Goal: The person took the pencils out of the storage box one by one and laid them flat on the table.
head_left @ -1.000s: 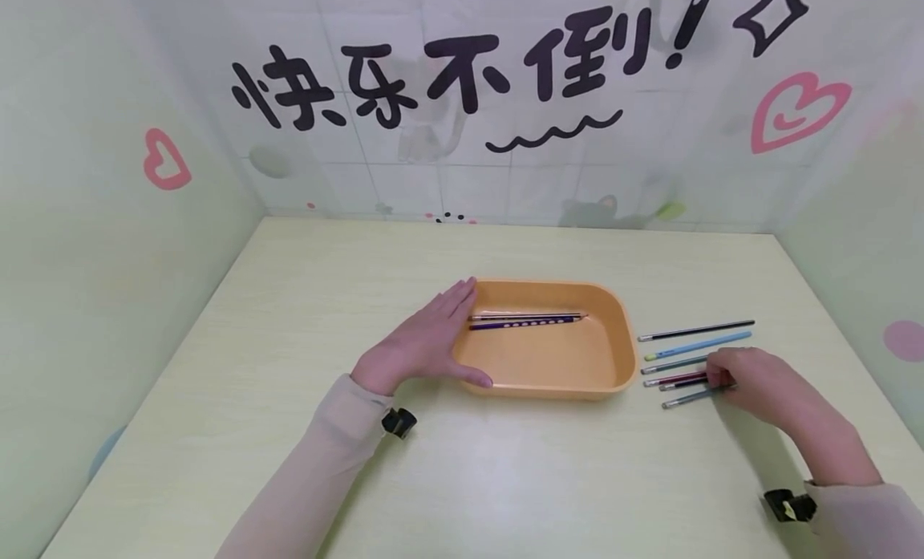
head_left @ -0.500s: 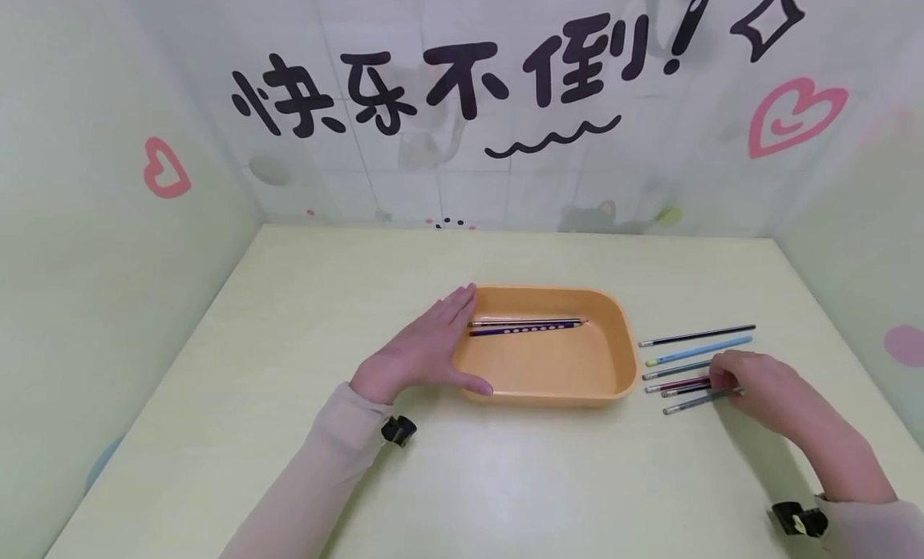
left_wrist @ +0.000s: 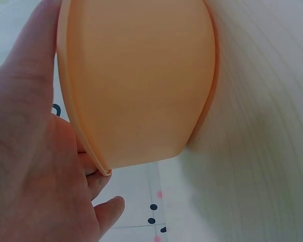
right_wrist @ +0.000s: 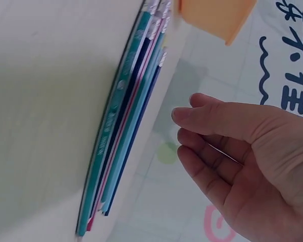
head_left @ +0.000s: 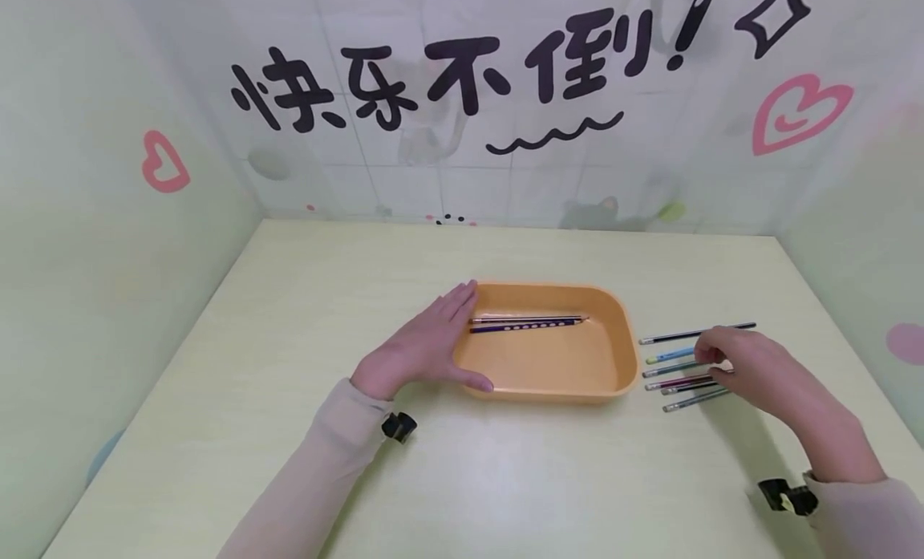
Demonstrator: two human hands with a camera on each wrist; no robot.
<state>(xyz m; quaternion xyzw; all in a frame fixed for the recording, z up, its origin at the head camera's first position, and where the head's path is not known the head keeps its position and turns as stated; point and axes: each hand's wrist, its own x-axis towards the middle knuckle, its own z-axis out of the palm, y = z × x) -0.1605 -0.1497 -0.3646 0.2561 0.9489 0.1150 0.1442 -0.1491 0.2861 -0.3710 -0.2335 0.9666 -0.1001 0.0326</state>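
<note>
An orange tray (head_left: pixel 549 366) stands mid-table with a striped pencil (head_left: pixel 520 319) and a dark purple spotted pencil (head_left: pixel 498 328) inside. My left hand (head_left: pixel 421 350) rests on its left end, fingers extended along the rim to the far corner, thumb over the near rim. My right hand (head_left: pixel 765 374) hovers over the loose pencils at the right, fingers loosely bent and holding nothing; the right wrist view shows air between fingertips and pencils. Under it lie a light blue pencil (head_left: pixel 667 356), a green pencil (head_left: pixel 667 371) and a maroon pencil (head_left: pixel 667 383).
A black pencil (head_left: pixel 671 336) lies farthest back in the row, a grey-green pencil (head_left: pixel 689 402) nearest the front. All their eraser ends point toward the tray. Printed walls (head_left: pixel 462 190) enclose the table (head_left: pixel 325 278) at back and sides.
My right hand has lifted off the front pencils and shifted back over the blue and green ones. My left hand and the tray have stayed put.
</note>
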